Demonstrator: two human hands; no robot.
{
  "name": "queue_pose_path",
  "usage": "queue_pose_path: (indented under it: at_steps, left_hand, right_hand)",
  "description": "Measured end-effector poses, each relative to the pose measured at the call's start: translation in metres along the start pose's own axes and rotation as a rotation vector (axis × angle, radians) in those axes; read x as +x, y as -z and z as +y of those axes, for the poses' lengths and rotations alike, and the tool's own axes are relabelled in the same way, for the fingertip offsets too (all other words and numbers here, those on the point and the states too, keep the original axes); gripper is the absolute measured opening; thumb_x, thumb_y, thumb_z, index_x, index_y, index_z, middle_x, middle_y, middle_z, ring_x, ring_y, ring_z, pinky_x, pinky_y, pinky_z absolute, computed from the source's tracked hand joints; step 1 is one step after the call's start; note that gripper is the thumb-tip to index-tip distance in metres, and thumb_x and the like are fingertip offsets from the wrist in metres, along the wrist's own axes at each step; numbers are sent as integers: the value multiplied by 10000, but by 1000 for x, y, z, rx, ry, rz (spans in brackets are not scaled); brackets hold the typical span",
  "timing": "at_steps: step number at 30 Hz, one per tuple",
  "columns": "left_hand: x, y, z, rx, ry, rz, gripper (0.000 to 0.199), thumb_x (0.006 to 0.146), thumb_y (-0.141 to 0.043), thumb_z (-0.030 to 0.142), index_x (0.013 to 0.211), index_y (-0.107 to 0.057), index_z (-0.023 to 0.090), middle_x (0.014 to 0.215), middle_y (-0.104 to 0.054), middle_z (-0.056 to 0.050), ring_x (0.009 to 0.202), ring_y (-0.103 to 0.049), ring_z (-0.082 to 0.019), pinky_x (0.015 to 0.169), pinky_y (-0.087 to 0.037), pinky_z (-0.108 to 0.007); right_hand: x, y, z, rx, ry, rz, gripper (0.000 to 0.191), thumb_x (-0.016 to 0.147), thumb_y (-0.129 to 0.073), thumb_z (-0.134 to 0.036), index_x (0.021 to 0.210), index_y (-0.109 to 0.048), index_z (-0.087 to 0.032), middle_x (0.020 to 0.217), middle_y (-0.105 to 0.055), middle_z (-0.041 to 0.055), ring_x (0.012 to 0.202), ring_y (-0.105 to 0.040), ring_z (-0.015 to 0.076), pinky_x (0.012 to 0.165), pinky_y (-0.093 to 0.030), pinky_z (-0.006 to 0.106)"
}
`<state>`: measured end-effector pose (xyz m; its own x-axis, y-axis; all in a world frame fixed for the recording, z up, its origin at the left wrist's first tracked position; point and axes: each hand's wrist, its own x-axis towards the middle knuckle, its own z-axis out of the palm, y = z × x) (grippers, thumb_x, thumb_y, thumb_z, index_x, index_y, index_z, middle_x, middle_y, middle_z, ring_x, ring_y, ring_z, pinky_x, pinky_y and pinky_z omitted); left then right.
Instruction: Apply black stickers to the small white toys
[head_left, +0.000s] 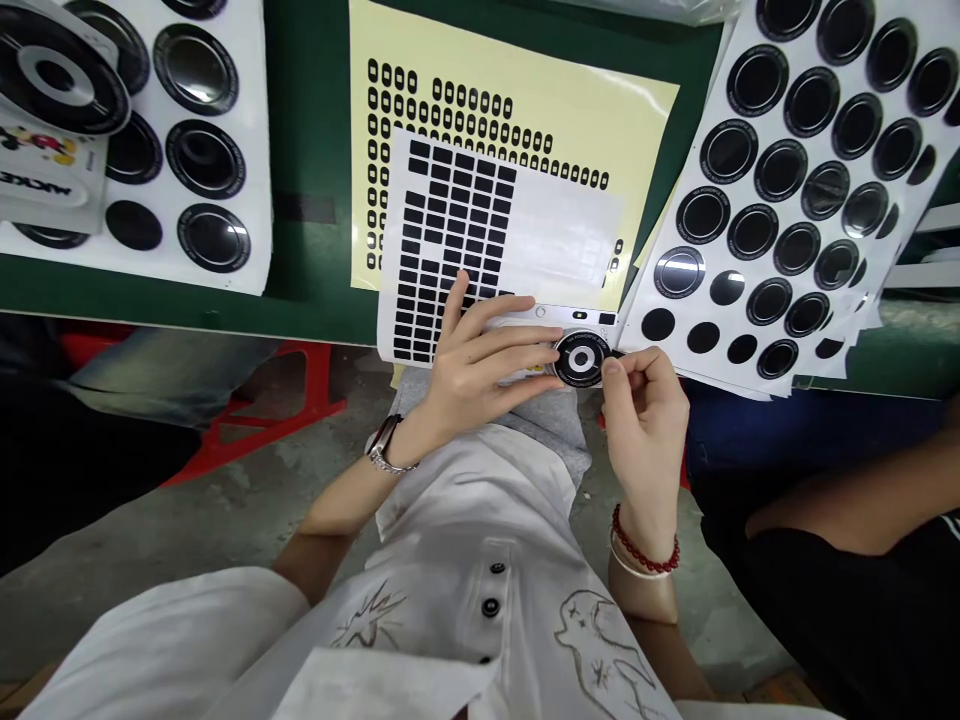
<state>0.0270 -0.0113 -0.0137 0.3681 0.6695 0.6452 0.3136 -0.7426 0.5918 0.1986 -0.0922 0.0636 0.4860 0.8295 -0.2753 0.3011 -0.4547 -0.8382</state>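
A small white camera (555,313) with a round black lens face (583,358) lies at the table's near edge, over a sheet of black rectangular stickers (456,215). My left hand (480,365) rests across the camera's left part, fingers stretched and spread, its fingertips and thumb touching the left side of the lens face. It hides much of the camera body. My right hand (645,400) has thumb and forefinger pinched together at the right rim of the lens face. What lies between those fingers is too small to make out.
Beneath the white sheet lies a yellow sheet of small black stickers (645,110). Stacked sheets of round black stickers (806,190) spread at right, with another such stack (247,215) at left, under packaged items (56,165). People sit on both sides; a red stool (300,390) stands below.
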Motion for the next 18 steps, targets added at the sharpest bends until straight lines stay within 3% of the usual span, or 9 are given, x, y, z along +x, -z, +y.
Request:
queue_pose_path:
  at_steps: [4,10,18]
  left_hand:
    - [0,2,1,42,28,-53,197,974,-777,520,1046,-745,340,1059,-825,74,1195,-753,-232,1338,-376,-620]
    - [1,3,2,58,16,-35,214,975,-773,526,1048,-740,328,1056,-830,75,1187,-759,-237,1320,-403,-623]
    - [2,2,2,60,-1,-17,213,984,-764,522,1038,-728,319,1048,-827,78,1198,-756,-222,1326,-409,-586]
  right_hand:
    - [-1,-2,5,150,-30,-83,250,1051,-583,-403,874,-544,-231,775,-454,-40,591,-411,102,509,-384,247]
    - [-4,-7,8,357,-81,-55,295,1035,-622,-446,843,-551,-234,758,-413,-58,536,-430,82,466,-446,215]
    - [-10,-15,7,223,-35,36,279,1050,-602,-455,885,-557,-235,762,-468,-50,550,-463,95,497,-449,244]
